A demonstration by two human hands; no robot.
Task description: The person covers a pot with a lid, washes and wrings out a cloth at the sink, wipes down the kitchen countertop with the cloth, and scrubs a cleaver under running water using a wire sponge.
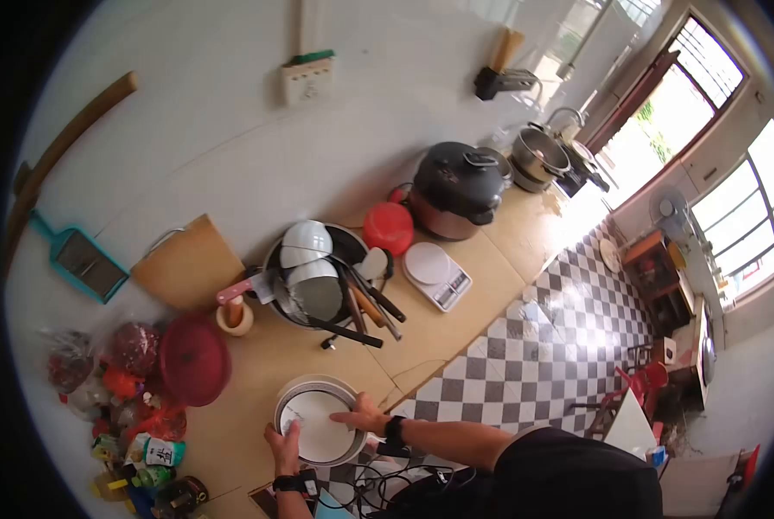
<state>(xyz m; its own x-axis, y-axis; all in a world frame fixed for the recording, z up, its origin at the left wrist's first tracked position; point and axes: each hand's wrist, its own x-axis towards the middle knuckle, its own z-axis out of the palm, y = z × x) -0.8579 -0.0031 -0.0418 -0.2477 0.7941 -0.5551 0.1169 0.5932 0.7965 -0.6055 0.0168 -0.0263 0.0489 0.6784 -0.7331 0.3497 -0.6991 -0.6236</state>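
Note:
A round metal bowl [358,443] with a white inside or white contents stands at the counter's front edge. My left hand [285,450] grips its left rim, the thumb over the edge. On the right side, my right hand [365,415] is on the rim, its fingers reaching over the white inside. Behind the bowl, a large pan holds white bowls [306,244], a strainer and several utensils with handles sticking out. A white kitchen scale [430,266] lies to the right of that pan.
A maroon basin [195,359] and bagged goods stand at left. A cutting board [188,264] leans on the wall near a teal grater [89,264]. A red container [388,227], a dark pressure cooker [458,190] and a steel pot [539,156] line the back. Cables [378,484] hang below.

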